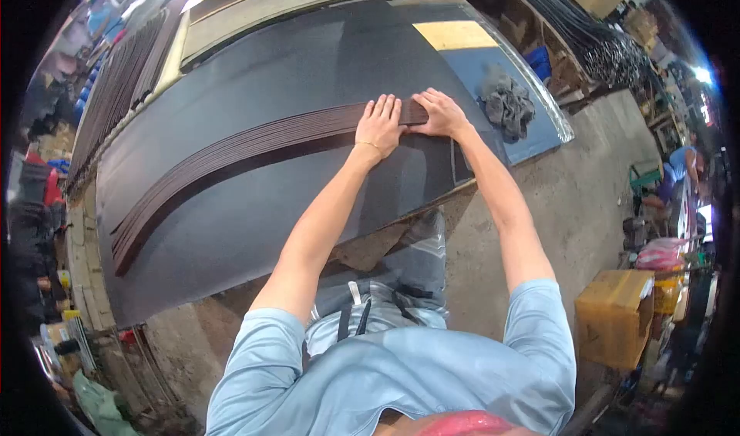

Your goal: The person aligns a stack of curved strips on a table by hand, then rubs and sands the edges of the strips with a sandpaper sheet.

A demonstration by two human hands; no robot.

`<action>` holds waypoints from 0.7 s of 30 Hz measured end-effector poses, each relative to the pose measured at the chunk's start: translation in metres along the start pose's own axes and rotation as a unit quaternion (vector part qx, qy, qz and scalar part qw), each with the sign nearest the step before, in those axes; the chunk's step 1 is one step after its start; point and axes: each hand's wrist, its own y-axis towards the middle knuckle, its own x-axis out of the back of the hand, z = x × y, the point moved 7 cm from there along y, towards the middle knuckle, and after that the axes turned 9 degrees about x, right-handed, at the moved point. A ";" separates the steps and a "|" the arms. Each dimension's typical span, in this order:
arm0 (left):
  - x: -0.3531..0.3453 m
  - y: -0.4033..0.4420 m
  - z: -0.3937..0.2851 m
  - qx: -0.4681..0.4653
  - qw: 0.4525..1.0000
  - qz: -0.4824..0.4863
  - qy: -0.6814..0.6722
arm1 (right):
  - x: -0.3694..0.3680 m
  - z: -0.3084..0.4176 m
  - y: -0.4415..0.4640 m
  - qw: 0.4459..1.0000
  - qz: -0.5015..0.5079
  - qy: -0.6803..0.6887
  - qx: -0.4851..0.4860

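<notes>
A long stack of dark brown strips (254, 145) lies across a black sheet (308, 66) on the table, looking bowed through the wide lens. Its left ends are slightly uneven. My left hand (379, 125) rests over the top of the stack near its right end, fingers pointing away from me. Around the right end itself, my right hand (441, 115) is wrapped, with the thumb on the near side and the fingers on the far side. The short piece of stack between my hands shows; the very end is hidden by my right palm.
A crumpled grey cloth (505, 105) lies on a blue board (470, 70) at the right. More dark strips (123, 74) are stacked at the far left. A cardboard box (614, 316) stands on the floor at lower right. Another person (683, 162) is at the far right.
</notes>
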 end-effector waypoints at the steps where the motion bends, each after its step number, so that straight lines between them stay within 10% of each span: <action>1: 0.003 -0.001 0.000 -0.004 1.000 -0.021 0.003 | 0.003 0.009 -0.001 1.000 -0.007 -0.013 0.009; 15: 0.003 -0.002 -0.004 0.019 1.000 -0.004 0.001 | 0.013 0.001 -0.067 0.986 0.075 -0.091 -0.121; 19: 0.003 -0.003 -0.003 0.019 1.000 0.006 0.010 | 0.010 -0.054 -0.107 0.920 0.156 0.097 -0.346; 21: 0.006 0.000 -0.003 0.017 1.000 0.003 0.011 | 0.003 -0.068 -0.119 0.948 0.056 0.063 -0.306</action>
